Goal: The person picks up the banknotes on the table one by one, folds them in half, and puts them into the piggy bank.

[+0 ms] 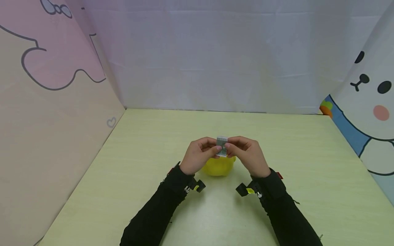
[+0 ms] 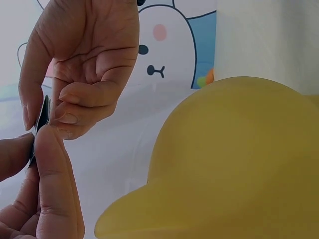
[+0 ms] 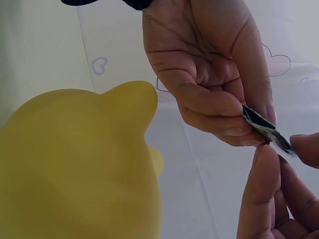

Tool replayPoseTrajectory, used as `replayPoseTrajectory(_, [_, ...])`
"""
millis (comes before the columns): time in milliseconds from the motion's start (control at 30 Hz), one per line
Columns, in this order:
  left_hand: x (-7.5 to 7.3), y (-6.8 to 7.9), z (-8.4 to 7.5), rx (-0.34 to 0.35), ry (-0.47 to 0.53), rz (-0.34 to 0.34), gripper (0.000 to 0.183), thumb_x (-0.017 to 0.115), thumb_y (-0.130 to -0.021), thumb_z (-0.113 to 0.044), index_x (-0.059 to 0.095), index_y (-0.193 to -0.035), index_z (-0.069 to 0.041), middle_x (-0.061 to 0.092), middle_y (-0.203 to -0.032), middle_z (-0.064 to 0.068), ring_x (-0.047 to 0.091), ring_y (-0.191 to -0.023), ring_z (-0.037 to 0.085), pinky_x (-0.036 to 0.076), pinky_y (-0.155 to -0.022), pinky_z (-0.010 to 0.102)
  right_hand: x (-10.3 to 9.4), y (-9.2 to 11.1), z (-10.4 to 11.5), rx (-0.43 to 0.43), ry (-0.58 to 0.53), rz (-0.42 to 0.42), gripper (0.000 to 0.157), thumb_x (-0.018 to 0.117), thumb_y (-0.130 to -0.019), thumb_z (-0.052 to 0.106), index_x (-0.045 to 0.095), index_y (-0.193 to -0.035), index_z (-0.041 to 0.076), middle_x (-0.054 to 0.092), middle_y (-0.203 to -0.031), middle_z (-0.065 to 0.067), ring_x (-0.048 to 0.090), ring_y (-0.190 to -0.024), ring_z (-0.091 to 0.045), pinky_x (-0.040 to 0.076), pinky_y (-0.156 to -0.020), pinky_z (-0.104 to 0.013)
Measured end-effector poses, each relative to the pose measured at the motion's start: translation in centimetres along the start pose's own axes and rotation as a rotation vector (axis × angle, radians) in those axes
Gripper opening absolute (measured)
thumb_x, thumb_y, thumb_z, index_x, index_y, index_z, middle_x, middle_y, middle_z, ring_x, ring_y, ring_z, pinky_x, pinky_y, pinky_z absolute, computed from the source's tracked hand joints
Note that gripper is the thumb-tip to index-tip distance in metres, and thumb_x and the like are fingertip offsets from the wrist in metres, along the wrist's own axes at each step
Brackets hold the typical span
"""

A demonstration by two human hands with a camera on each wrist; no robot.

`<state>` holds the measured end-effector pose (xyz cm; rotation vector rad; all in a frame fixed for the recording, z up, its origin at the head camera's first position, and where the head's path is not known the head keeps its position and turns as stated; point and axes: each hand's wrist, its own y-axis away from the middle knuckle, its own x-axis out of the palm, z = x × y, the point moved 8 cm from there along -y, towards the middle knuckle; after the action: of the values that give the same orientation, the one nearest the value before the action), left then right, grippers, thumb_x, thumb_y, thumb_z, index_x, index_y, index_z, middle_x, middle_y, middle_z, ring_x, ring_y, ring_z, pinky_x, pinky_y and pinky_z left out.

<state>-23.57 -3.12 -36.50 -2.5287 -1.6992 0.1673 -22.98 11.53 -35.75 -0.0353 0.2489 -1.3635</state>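
Both hands meet over the middle of the table and pinch one small grey-white folded paper (image 1: 222, 145) between thumbs and fingertips. My left hand (image 1: 212, 149) holds its left edge and my right hand (image 1: 231, 147) its right edge. Just below and behind the hands stands a yellow rounded figure (image 1: 218, 166) with a pointed ear-like bump, partly hidden by them. In the left wrist view the paper (image 2: 44, 113) shows edge-on between my left hand's fingers (image 2: 47, 184) and my right hand (image 2: 84, 64), beside the yellow figure (image 2: 234, 159). The right wrist view shows the paper (image 3: 264, 128) pinched above the figure (image 3: 75, 164).
The pale green table (image 1: 138, 143) is walled in by a pink cartoon panel (image 1: 52, 102) on the left, a white sheet (image 1: 215, 58) at the back and a cartoon bunny panel (image 1: 369, 109) on the right. Black sleeves with wrist cameras reach in from the near edge.
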Motion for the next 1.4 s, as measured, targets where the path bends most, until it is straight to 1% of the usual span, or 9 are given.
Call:
replayPoseTrajectory(400, [-0.01, -0.14, 0.16, 0.007, -0.040, -0.010, 0.020, 0.062, -0.095, -0.004, 0.065, -0.110, 0.008, 0.067, -0.108, 0.025, 0.067, -0.080, 0.007, 0.059, -0.075, 0.026, -0.01, -0.05, -0.34, 0.014, -0.015, 0.009, 0.023, 0.064, -0.095, 0.011, 0.065, -0.103, -0.010, 0.067, -0.076, 0.006, 0.063, -0.068, -0.011, 0.058, -0.068, -0.025])
replayPoseTrajectory(700, [-0.04, -0.14, 0.17, 0.008, -0.053, -0.012, 0.019, 0.062, -0.095, -0.005, 0.065, -0.109, 0.008, 0.067, -0.106, 0.025, 0.067, -0.078, 0.007, 0.058, -0.075, 0.025, 0.11, -0.09, -0.42, 0.020, -0.015, 0.011, 0.022, 0.063, -0.095, 0.010, 0.064, -0.101, -0.011, 0.066, -0.074, 0.005, 0.063, -0.066, -0.011, 0.058, -0.068, -0.024])
replayPoseTrajectory(833, [-0.05, -0.13, 0.13, -0.003, -0.034, -0.005, 0.021, 0.061, -0.096, -0.006, 0.065, -0.112, 0.006, 0.067, -0.110, 0.024, 0.068, -0.083, 0.009, 0.059, -0.080, 0.028, -0.01, -0.11, -0.36, 0.019, -0.003, -0.001, 0.022, 0.063, -0.096, 0.011, 0.065, -0.101, -0.010, 0.066, -0.075, 0.004, 0.063, -0.066, -0.011, 0.058, -0.068, -0.024])
replayPoseTrajectory(967, [-0.24, -0.04, -0.15, -0.021, -0.003, -0.010, 0.026, 0.058, -0.099, -0.011, 0.063, -0.118, 0.005, 0.065, -0.114, 0.025, 0.068, -0.090, 0.013, 0.058, -0.087, 0.036, -0.26, -0.10, -0.26, 0.028, 0.005, -0.025, 0.024, 0.064, -0.095, 0.012, 0.064, -0.102, -0.010, 0.067, -0.078, 0.005, 0.062, -0.068, -0.012, 0.058, -0.069, -0.023])
replayPoseTrajectory(1033, [-0.40, -0.02, -0.36, -0.025, 0.001, -0.019, 0.027, 0.055, -0.100, -0.012, 0.062, -0.119, 0.006, 0.065, -0.114, 0.026, 0.067, -0.089, 0.013, 0.057, -0.090, 0.040, -0.38, -0.10, -0.23, 0.029, 0.001, -0.038, 0.024, 0.065, -0.095, 0.013, 0.064, -0.102, -0.010, 0.067, -0.080, 0.005, 0.063, -0.069, -0.012, 0.058, -0.069, -0.023])
replayPoseTrajectory(1100, [-0.53, -0.02, -0.56, -0.020, 0.002, -0.025, 0.027, 0.054, -0.101, -0.011, 0.062, -0.119, 0.007, 0.064, -0.113, 0.028, 0.066, -0.087, 0.011, 0.057, -0.090, 0.042, -0.48, -0.08, -0.21, 0.024, -0.010, -0.050, 0.024, 0.065, -0.095, 0.012, 0.064, -0.102, -0.010, 0.067, -0.081, 0.006, 0.062, -0.068, -0.011, 0.058, -0.068, -0.023])
replayPoseTrajectory(1167, [-0.65, -0.07, -0.58, -0.016, 0.007, -0.027, 0.026, 0.054, -0.100, -0.009, 0.063, -0.119, 0.008, 0.064, -0.112, 0.028, 0.065, -0.086, 0.010, 0.057, -0.089, 0.041, -0.57, -0.07, -0.21, 0.015, -0.018, -0.061, 0.023, 0.065, -0.095, 0.012, 0.064, -0.102, -0.010, 0.067, -0.081, 0.006, 0.062, -0.068, -0.010, 0.058, -0.068, -0.023])
replayPoseTrajectory(1300, [-0.64, -0.13, -0.37, -0.021, 0.037, -0.012, 0.026, 0.057, -0.098, -0.006, 0.064, -0.118, 0.008, 0.065, -0.114, 0.026, 0.067, -0.087, 0.009, 0.058, -0.086, 0.033, -0.67, -0.03, -0.05, 0.001, -0.032, -0.073, 0.023, 0.065, -0.095, 0.011, 0.064, -0.101, -0.010, 0.067, -0.081, 0.006, 0.062, -0.067, -0.010, 0.058, -0.067, -0.022])
replayPoseTrajectory(1400, [-0.46, -0.11, -0.26, -0.033, 0.059, 0.005, 0.026, 0.059, -0.096, -0.004, 0.064, -0.118, 0.007, 0.065, -0.116, 0.024, 0.067, -0.089, 0.009, 0.058, -0.086, 0.030, -0.70, -0.01, 0.07, -0.009, -0.037, -0.078, 0.023, 0.065, -0.095, 0.011, 0.063, -0.101, -0.011, 0.067, -0.081, 0.005, 0.062, -0.067, -0.010, 0.058, -0.067, -0.022])
